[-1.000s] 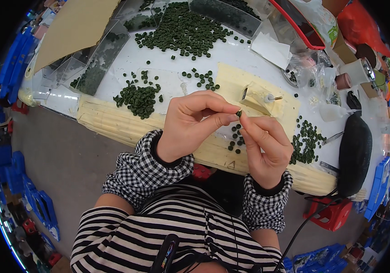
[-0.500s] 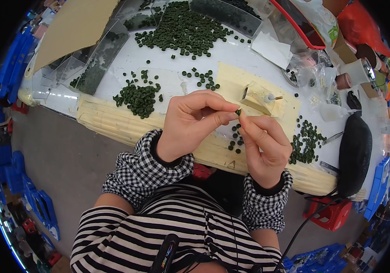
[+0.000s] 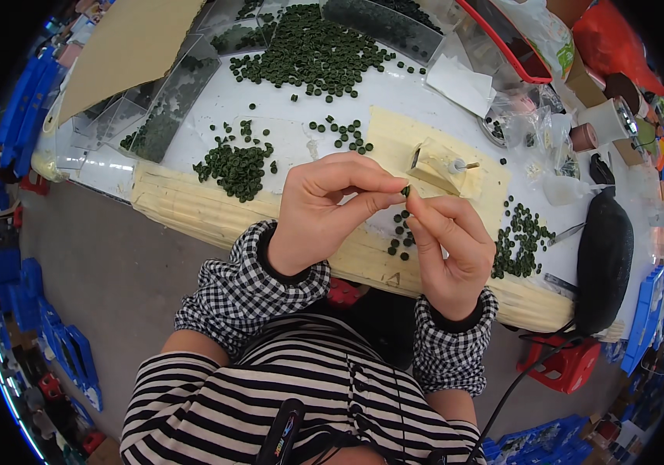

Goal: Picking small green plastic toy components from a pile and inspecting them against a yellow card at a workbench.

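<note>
Above the table's near edge, my left hand (image 3: 324,208) pinches a small dark green round piece (image 3: 405,191) between thumb and forefinger. My right hand (image 3: 454,248) meets it from the right, its fingertips closed on the same piece. Fingers cover most of it, so its details cannot be made out. Loose green pieces (image 3: 401,242) of a similar kind lie on the table between the two hands. Just beyond my fingertips stands a small cream block with a metal pin (image 3: 450,167), on a pale yellow sheet (image 3: 394,128).
Heaps of green pieces lie at the left (image 3: 235,168), far (image 3: 312,50) and right (image 3: 521,242). Clear trays (image 3: 181,97) stand far left under cardboard (image 3: 126,50). Tweezers (image 3: 568,233) and a black pouch (image 3: 605,263) lie right. A red-rimmed box (image 3: 543,79) stands at the back.
Both hands hold nearly the same place and the same pinch. My right hand has shifted very slightly; the things on the table look unchanged.
</note>
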The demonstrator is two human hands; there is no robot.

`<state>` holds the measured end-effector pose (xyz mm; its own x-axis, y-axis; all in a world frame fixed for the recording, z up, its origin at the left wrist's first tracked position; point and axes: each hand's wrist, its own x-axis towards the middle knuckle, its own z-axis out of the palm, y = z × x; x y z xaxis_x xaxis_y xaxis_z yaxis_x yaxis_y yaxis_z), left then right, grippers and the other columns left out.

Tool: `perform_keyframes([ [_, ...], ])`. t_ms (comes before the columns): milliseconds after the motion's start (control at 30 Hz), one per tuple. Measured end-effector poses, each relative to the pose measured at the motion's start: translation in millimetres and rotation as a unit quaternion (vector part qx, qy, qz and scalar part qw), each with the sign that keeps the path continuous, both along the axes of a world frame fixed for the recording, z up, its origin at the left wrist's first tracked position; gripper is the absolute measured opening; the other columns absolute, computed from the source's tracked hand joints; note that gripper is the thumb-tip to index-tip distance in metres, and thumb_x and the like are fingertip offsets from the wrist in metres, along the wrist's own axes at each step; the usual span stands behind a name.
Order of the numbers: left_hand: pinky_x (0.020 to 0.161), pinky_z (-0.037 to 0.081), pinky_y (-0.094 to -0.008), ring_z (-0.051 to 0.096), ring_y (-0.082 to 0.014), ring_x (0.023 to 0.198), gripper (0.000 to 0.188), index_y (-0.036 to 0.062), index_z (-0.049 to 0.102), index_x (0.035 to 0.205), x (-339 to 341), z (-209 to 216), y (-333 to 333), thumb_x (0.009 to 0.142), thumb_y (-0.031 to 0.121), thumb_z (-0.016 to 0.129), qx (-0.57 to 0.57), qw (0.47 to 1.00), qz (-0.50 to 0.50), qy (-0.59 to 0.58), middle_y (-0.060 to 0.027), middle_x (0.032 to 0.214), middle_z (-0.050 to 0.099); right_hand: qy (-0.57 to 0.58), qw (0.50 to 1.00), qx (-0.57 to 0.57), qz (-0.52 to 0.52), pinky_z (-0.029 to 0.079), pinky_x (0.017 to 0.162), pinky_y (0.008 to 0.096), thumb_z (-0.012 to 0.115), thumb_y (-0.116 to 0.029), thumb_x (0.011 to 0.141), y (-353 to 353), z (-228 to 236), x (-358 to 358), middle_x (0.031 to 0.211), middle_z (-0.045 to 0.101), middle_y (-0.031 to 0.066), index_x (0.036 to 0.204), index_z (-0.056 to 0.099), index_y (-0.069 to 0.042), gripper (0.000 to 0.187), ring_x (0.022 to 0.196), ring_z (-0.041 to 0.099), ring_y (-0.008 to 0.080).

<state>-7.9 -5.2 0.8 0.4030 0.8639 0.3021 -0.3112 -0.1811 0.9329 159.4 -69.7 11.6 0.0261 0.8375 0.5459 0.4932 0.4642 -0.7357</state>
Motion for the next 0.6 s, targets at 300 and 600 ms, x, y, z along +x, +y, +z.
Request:
perform_keyframes([
  [300, 0.076, 0.053, -0.0229, 0.064, -0.0119, 0.085, 0.017, -0.0042, 0.069, 0.102, 1.0, 1.7, -1.0, 0.085, -0.006, 0.067, -0.072, 0.997, -0.016, -0.026, -0.0095, 0.095, 0.068, 0.007, 1.0, 0.022, -0.015, 0.047, 0.061, 0.0245, 0.072, 0.006, 0.077, 0.5, -1.8, -1.7, 0.087, 0.064, 0.0072, 0.112, 0.071, -0.004, 0.036, 0.071, 0.059, 0.0157],
  [600, 0.075, 0.054, -0.0229, 0.065, -0.0123, 0.084, 0.019, -0.0049, 0.069, 0.104, 2.0, 1.4, -1.7, 0.085, -0.006, 0.066, -0.079, 0.996, -0.028, -0.043, -0.0107, 0.095, 0.069, -0.022, 0.998, 0.049, -0.037, 0.047, 0.063, 0.0275, 0.074, 0.006, 0.074, 1.2, -3.1, -2.4, 0.086, 0.065, 0.0064, 0.111, 0.072, -0.004, 0.039, 0.072, 0.058, 0.0188],
])
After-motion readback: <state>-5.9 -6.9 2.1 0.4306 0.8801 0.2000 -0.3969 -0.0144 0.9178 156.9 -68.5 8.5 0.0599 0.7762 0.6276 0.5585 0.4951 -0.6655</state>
